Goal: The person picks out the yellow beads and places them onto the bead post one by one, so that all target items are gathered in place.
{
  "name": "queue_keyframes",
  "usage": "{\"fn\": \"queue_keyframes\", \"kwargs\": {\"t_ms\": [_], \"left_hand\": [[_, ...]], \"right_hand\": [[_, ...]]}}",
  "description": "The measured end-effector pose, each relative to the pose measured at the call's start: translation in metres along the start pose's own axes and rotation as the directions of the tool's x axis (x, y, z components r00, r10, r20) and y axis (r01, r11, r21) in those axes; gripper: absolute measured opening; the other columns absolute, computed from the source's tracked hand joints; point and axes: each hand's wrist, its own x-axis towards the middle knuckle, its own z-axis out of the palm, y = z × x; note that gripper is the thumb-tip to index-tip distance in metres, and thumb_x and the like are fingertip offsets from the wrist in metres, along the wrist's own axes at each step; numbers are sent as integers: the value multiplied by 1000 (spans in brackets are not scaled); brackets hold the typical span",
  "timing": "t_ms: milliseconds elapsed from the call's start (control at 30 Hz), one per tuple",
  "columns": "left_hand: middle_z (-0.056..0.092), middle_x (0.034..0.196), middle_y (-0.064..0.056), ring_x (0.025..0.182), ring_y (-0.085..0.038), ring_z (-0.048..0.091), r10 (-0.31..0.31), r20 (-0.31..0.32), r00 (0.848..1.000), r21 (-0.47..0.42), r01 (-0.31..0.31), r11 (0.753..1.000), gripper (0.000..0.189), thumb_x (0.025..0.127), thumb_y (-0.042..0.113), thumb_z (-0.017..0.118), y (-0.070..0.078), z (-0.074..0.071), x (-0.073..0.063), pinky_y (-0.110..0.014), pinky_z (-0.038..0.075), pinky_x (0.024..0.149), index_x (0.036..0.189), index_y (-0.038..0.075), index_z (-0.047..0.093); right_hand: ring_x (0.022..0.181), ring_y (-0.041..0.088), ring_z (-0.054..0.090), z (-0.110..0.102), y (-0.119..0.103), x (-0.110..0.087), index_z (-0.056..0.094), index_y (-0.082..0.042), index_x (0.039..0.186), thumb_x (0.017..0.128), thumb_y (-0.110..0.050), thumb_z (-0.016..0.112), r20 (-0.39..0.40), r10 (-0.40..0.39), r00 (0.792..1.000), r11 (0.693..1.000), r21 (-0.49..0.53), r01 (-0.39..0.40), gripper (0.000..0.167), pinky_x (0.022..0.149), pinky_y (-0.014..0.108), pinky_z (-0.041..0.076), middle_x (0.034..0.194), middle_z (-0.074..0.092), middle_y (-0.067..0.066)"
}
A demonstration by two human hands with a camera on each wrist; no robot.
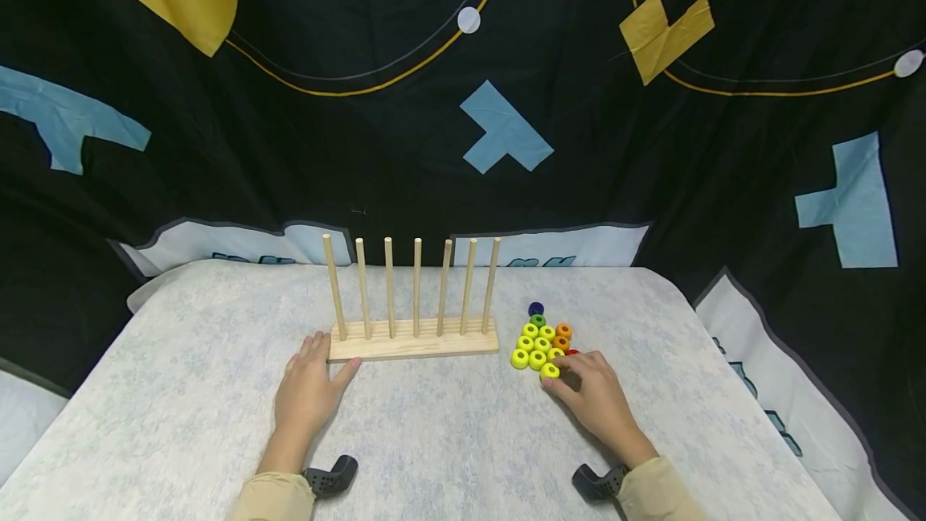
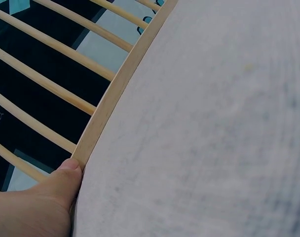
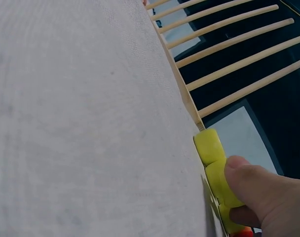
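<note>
Head view, right fingers [image 1: 592, 362] pinching yellow bead [image 1: 550, 371], left fingers [image 1: 315, 344] spread against pegged base [image 1: 419, 348]

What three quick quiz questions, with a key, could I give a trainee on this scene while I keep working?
1. Multiple choice: How many pegs stand on the wooden base?
A) Five
B) Seven
C) Nine
2. True or false: The right hand has its thumb on a blue bead.
3. Fill in the blank: The left hand touches the wooden base near its ____ end, as seen in the head view.

Key:
1. B, seven.
2. False; the thumb is on a yellow bead.
3. Left.
</note>
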Motion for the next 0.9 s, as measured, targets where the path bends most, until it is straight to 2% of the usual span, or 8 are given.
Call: {"fn": "queue_keyframes", "kwargs": {"t_ms": [167,300,467,600,733,900], "left_hand": [[32,155,-32,147,-47,26,0,0,1000,2,0,1000,81,96,48,60,1,0,-1,-58,19,123,148,-9,35],[31,156,-31,148,-46,24,-7,11,1000,6,7,1000,80,97,47,59,2,-1,0,-57,17,124,149,-9,34],[32,155,-31,148,-46,25,-3,-3,1000,6,3,1000,80,97,46,60,0,-1,-1,-58,19,123,148,-9,35],[34,154,-32,147,-47,27,3,-20,1000,5,-3,1000,80,96,46,61,-2,1,-1,-58,20,122,148,-9,36],[34,154,-32,147,-47,27,1,-12,1000,13,0,1000,80,96,46,61,-2,1,-1,-57,19,123,148,-10,36],[33,154,-31,147,-46,26,-7,-1,1000,18,7,1000,80,97,47,59,-1,1,0,-57,19,123,148,-10,35]], "right_hand": [[97,14,59,-2,-2,0,74,-15,111,82,-36,82,4,32,999,999,6,-32,37,80,40,54,102,72,-2],[96,13,58,-4,-4,4,73,-14,115,83,-34,81,-10,36,999,999,37,-35,38,79,38,53,104,73,-1],[94,16,56,-5,-8,11,71,-11,122,86,-30,79,-34,21,999,996,88,-18,41,74,32,49,110,72,0],[90,20,55,-5,-16,19,70,-11,122,85,-27,80,-53,16,998,992,127,-10,41,68,28,44,110,72,0],[94,18,60,-3,-29,29,71,-11,121,86,-26,80,-54,-6,998,983,181,16,39,72,28,52,112,71,2],[102,19,67,1,-48,39,70,-12,121,88,-23,77,-46,-48,998,968,243,58,36,84,39,60,116,71,3]]}}
